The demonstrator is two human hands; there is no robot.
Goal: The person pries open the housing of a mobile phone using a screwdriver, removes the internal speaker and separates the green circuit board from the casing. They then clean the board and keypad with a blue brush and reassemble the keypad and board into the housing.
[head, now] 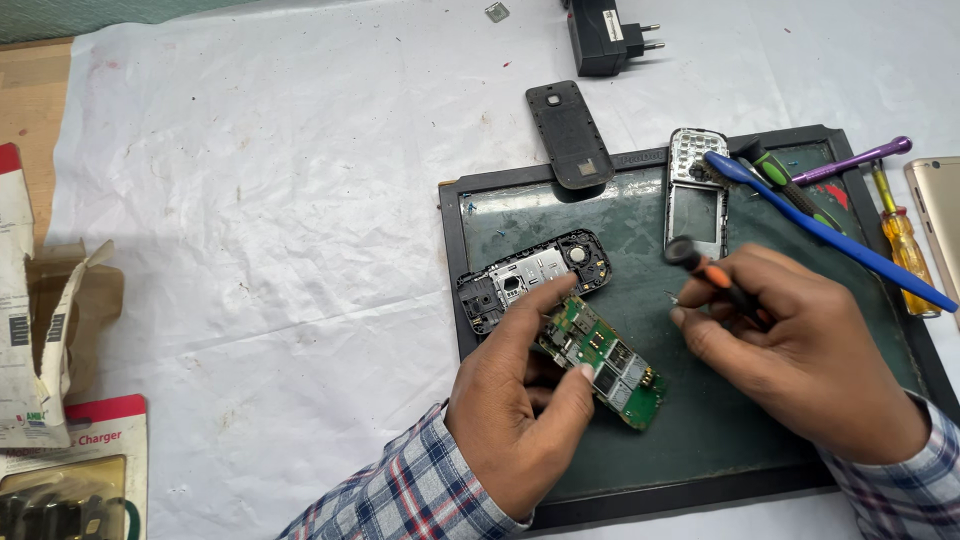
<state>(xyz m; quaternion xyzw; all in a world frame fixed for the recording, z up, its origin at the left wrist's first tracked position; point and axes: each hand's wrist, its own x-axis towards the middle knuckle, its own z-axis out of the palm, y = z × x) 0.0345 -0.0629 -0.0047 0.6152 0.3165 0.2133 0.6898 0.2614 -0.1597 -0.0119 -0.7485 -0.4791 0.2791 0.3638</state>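
Observation:
My left hand [520,410] pinches a green phone circuit board [605,362] between thumb and forefinger, holding it tilted over the dark work mat [650,470]. My right hand [800,350] is closed around a small screwdriver with a black and orange handle [705,270], its cap end pointing up and to the left. A black phone middle frame [535,275] lies on the mat just behind the board. A silver keypad frame [697,190] rests further back on the mat.
A black back cover [568,135] overlaps the mat's far edge. A blue tool [830,235], green, purple and yellow screwdrivers [900,240] lie at right, beside a gold phone [940,210]. A charger plug [605,35] sits at the back. Torn packaging [40,330] lies left.

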